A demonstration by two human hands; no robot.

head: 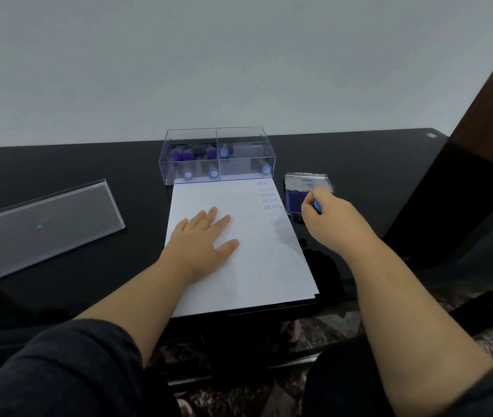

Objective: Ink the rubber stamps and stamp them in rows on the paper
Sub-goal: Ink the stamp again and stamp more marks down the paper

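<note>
The left hand [201,236] lies flat on the white paper [248,266] with its fingers spread out straight. The right hand [328,219] is curled around a small blue stamp [317,205] and holds it over the blue ink pad [295,201], just to the right of the paper on the black surface [374,164]. The pad's lid [308,182] stands open and its label is too blurry to read. Five blue prints saying "AIR MAIL" [269,195] run down the paper's top right corner. More blue and purple stamps [200,162] sit in a clear box [218,155] at the paper's far edge.
</note>
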